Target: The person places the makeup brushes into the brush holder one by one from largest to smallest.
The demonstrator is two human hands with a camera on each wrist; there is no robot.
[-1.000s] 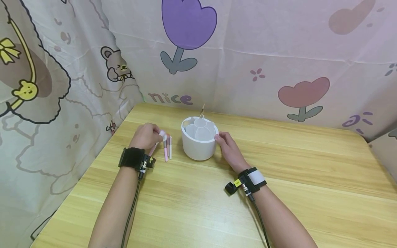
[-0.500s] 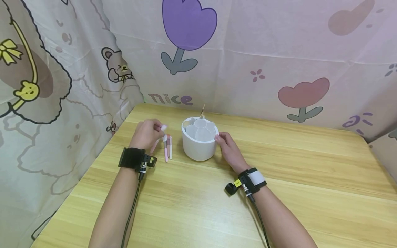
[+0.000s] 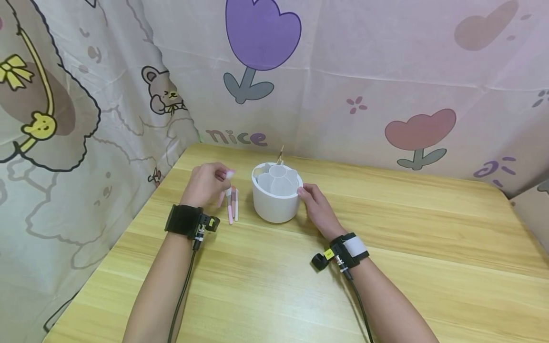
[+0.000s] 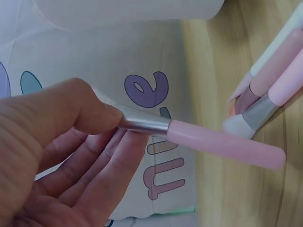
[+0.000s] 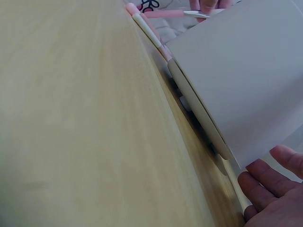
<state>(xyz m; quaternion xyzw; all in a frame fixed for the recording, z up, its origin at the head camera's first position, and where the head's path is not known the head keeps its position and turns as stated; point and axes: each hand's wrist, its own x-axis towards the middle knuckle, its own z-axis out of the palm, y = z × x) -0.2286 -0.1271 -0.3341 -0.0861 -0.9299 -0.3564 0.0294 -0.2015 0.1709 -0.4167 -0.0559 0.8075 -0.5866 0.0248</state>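
Pink brush [image 4: 203, 138] in pinching left hand [image 3: 204, 185]

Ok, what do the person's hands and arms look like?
Left hand and right hand are bare, as are the forearms. The left wristband is black; the right wristband is black with a pale patch. Each bears a small black camera with a yellow marking and a black cable.

1 × word "nice" [image 3: 236, 137], l/c, multicol., on patterned backdrop cloth [image 3: 326, 124]; sideways in L wrist view, mid. letters part-hidden. 1 × yellow label [image 3: 328, 253], R wrist gear [image 3: 349, 250]: dk. marks, too sm. to read. Nil else legible.
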